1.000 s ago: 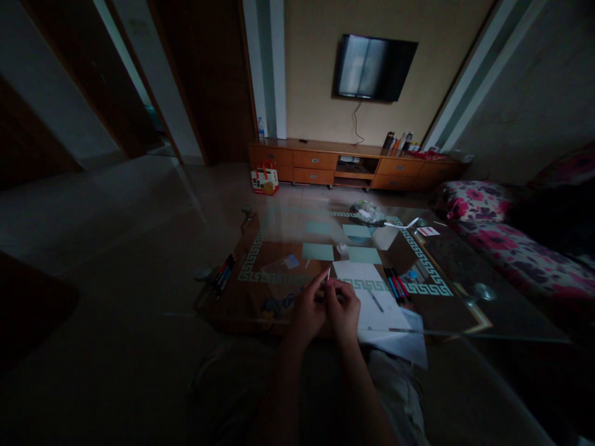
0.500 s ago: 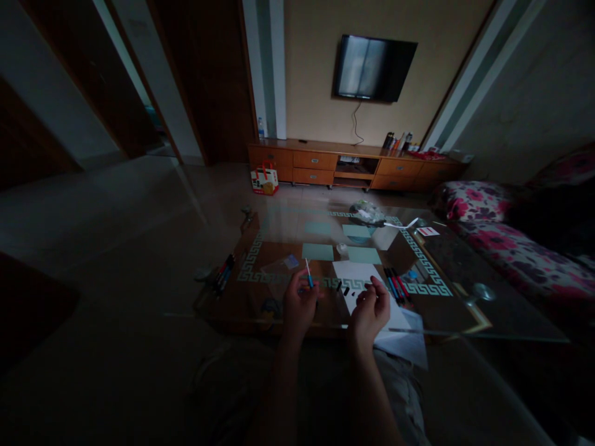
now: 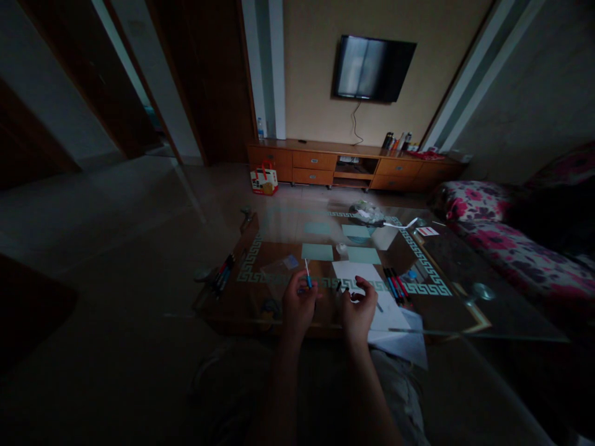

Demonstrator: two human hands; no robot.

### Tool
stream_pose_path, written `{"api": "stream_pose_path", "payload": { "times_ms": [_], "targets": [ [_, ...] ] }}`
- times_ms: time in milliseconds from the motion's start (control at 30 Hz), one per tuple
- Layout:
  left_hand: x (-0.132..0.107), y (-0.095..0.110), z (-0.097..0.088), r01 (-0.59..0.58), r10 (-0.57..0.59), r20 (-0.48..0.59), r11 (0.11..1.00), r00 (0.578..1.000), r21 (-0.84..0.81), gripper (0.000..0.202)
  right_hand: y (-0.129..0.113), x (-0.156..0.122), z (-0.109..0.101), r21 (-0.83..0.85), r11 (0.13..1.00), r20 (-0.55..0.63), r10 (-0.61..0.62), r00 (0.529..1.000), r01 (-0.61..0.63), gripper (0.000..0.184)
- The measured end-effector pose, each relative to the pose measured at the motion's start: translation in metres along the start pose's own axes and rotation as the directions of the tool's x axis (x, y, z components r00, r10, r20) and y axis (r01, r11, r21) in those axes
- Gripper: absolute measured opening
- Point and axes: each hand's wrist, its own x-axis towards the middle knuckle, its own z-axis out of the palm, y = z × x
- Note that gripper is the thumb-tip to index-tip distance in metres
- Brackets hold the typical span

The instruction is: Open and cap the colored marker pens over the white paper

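Note:
My left hand (image 3: pixel 297 303) is closed around a thin blue-and-white pen part (image 3: pixel 307 274) that points up from my fingers, above the near edge of the glass coffee table (image 3: pixel 437 260). My right hand (image 3: pixel 359 306) hovers beside it over a white sheet of paper (image 3: pixel 357 271), fingers curled; what they pinch, if anything, is too dark to name. Small dark pieces (image 3: pixel 339 286) lie on the table between my hands. A pen (image 3: pixel 379 305) rests on the paper to the right.
Several pens (image 3: pixel 395 285) lie right of the paper and more markers (image 3: pixel 222 274) at the table's left edge. Pale green cards (image 3: pixel 317 251) sit farther back. A flowered sofa (image 3: pixel 502 241) is at the right. A wooden TV cabinet (image 3: pixel 353 166) stands against the far wall.
My hands were joined on the pen, then pulled apart. The left keeps the blue-and-white part. The right swung out over the paper and has now come back toward the small dark pieces.

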Motion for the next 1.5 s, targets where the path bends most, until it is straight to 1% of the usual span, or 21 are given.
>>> {"api": "stream_pose_path", "payload": {
  "times_ms": [100, 267, 433, 567, 733, 933, 1133, 1233, 1300, 1367, 1433, 1467, 1500],
  "targets": [
    [-0.001, 0.002, 0.000, -0.004, 0.004, 0.002, 1.000, 1.000, 0.012, 0.039, -0.001, -0.002, 0.002, 0.017, 0.998, 0.033, 0.053, 0.998, -0.054, 0.044],
    [-0.001, 0.001, 0.000, -0.026, 0.026, 0.016, 0.999, 1.000, 0.019, 0.039, -0.008, -0.005, 0.004, 0.120, 0.981, 0.089, 0.139, 0.986, -0.150, 0.046],
    [-0.001, -0.001, 0.000, -0.023, 0.022, 0.013, 1.000, 1.000, 0.016, 0.040, -0.011, -0.007, 0.005, 0.160, 0.970, 0.117, 0.166, 0.979, -0.184, 0.047],
    [-0.001, -0.002, 0.000, -0.023, 0.023, 0.007, 1.000, 1.000, 0.021, 0.041, -0.016, -0.009, 0.005, 0.234, 0.949, 0.170, 0.172, 0.970, -0.210, 0.050],
    [-0.001, -0.002, 0.000, -0.028, 0.028, 0.002, 0.999, 1.000, 0.037, 0.041, -0.020, -0.011, 0.009, 0.331, 0.911, 0.202, 0.186, 0.962, -0.245, 0.046],
    [-0.002, 0.001, 0.000, -0.007, 0.007, 0.003, 0.999, 1.000, 0.042, 0.042, -0.011, -0.013, 0.015, 0.328, 0.916, 0.202, 0.171, 0.964, -0.231, 0.048],
    [-0.001, -0.001, 0.001, -0.009, 0.009, -0.006, 0.999, 1.000, 0.043, 0.041, -0.015, -0.013, 0.011, 0.278, 0.932, 0.199, 0.183, 0.963, -0.234, 0.050],
    [-0.001, -0.002, 0.001, -0.017, 0.018, -0.004, 0.999, 1.000, 0.034, 0.040, -0.018, -0.013, 0.009, 0.249, 0.943, 0.166, 0.185, 0.969, -0.223, 0.050],
    [-0.001, -0.001, 0.001, -0.022, 0.022, 0.005, 0.999, 1.000, 0.030, 0.041, -0.021, -0.012, 0.006, 0.217, 0.957, 0.154, 0.161, 0.975, -0.192, 0.049],
    [-0.001, 0.000, 0.001, -0.018, 0.018, 0.006, 0.999, 1.000, 0.027, 0.042, -0.025, -0.012, 0.003, 0.133, 0.986, 0.115, 0.086, 0.990, -0.101, 0.046],
    [-0.002, 0.002, 0.001, -0.016, 0.016, -0.001, 0.999, 1.000, 0.042, 0.041, -0.030, -0.013, 0.000, 0.008, 0.999, 0.060, -0.032, 0.998, 0.031, 0.039],
    [-0.002, 0.003, 0.001, -0.019, 0.019, -0.003, 0.998, 1.000, 0.054, 0.040, -0.032, -0.013, -0.002, -0.047, 0.995, 0.057, -0.085, 0.995, 0.088, 0.036],
    [-0.002, 0.003, 0.001, -0.024, 0.024, -0.004, 0.997, 1.000, 0.067, 0.039, -0.033, -0.013, -0.003, -0.094, 0.987, 0.082, -0.123, 0.989, 0.131, 0.033]
  ]
}}
